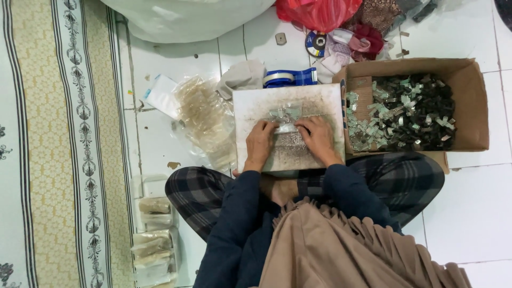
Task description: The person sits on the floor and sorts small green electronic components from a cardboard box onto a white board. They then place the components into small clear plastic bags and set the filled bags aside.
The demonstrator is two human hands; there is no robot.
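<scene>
Square white board, flat, its surface stained and speckled grey-brown, resting across the lap of a seated person in dark plaid trousers. On it, near the centre, a small clear plastic packet with glinting silvery-green bits just above it. Left hand, fingers curled down, pressing the packet's left edge; right hand, likewise bent, pinching its right edge; both closed onto the packet, though the exact fingertip contact is too small to tell. Just right of the board, touching its edge: open brown cardboard box, corrugated, heaped with small dark and pale green metallic pieces, angular and jumbled. Behind the board: blue tape dispenser with a pale roll; crumpled grey cloth. Left of the board: loose pile of clear crinkled plastic bags on white glossy floor tiles. Far left: patterned mat, beige and grey, ornamental stripes. Top: red plastic bag, wrinkled.
</scene>
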